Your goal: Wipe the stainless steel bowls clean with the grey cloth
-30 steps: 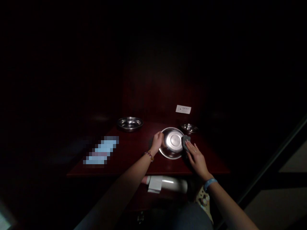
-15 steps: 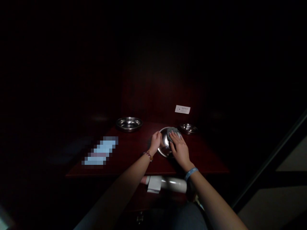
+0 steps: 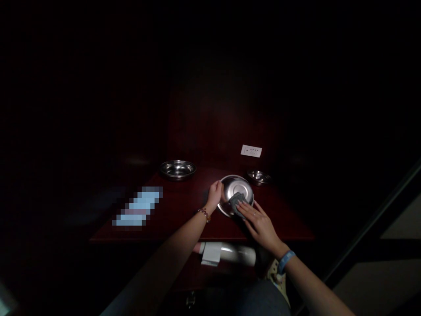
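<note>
A shiny metal bowl is tilted above the dark red table, its rounded underside and base ring facing me. My left hand grips its left rim, fingers closed. On the lower right of that underside lies a grey cloth, pressed there by the fingers of my right hand. A bracelet of beads is on my left wrist and a blue band on my right.
One metal dish stands at the table's back left, a smaller one at the back right. A white socket plate is on the wall. Below the table edge lies a white roll. A pixelated patch covers the table's left.
My right hand and the cloth have moved down the bowl toward me, uncovering the base ring. The left hand keeps its hold on the rim.
</note>
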`<control>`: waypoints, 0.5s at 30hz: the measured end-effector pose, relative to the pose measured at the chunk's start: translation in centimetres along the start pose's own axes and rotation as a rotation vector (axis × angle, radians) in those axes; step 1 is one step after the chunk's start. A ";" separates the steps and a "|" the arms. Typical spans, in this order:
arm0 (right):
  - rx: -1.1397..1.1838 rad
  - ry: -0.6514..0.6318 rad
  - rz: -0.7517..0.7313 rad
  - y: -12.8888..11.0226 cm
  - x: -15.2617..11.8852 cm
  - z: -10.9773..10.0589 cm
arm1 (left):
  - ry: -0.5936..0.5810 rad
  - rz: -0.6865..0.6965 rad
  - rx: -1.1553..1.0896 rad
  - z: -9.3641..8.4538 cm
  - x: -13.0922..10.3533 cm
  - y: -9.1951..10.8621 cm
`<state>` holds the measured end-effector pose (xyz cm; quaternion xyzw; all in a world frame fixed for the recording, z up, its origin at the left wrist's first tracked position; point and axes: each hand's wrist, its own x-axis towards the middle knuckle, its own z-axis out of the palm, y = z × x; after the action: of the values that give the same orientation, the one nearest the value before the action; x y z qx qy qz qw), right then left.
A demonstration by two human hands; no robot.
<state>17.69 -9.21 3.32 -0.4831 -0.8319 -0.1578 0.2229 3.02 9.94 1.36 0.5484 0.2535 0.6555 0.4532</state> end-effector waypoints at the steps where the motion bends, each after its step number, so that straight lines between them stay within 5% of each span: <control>1: -0.012 -0.003 0.003 0.4 -0.3 -0.1 | -0.006 -0.001 -0.002 0.0 0.0 0.0; 7: -0.066 0.075 0.108 2.4 -0.2 0.0 | -0.012 -0.004 0.026 0.0 0.0 -0.3; 15: 0.037 0.303 0.344 2.8 3.4 1.7 | 0.006 0.009 0.047 0.0 -0.1 -0.2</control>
<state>18.27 -4.53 3.81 -0.5843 -0.6972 -0.1728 0.3776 3.10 9.93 1.18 0.5582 0.2676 0.6529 0.4365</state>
